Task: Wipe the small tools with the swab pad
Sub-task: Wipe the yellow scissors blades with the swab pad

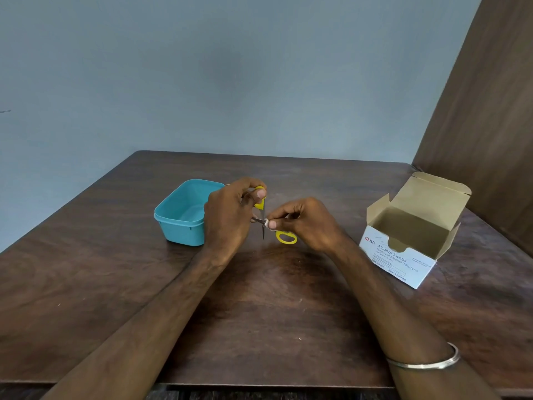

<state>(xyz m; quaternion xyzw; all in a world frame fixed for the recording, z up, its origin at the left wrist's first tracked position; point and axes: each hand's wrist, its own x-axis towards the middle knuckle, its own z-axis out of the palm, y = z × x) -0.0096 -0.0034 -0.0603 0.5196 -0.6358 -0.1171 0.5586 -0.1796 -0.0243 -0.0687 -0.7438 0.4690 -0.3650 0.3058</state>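
Bench [274,313]: dark wood-grain top, fills lower frame. Teal tub [180,215], lidless, stands left of centre. Open white cardboard box [403,249], flaps up, printed "Alcohol Swabs", stands at right.

- Both bare forearms reach in from the lower edge, the left from about 7 o'clock and the right from about 5 o'clock, and they converge toward the centre.
- The left hand [230,217] sits at about 9 o'clock of the meeting point, back of the hand toward the camera, fingers curled, the thumb tip raised at its upper right and pressed against the yellow-handled scissors [285,237] it grips.
- The right hand [305,223] sits at about 3 o'clock, knuckles up, its thumb and fingers pinching a small white swab pad [267,223] against the blade.
- The fingertips of the two hands are very close, nearly touching.
- A thin metal bangle [427,364] circles the right forearm.
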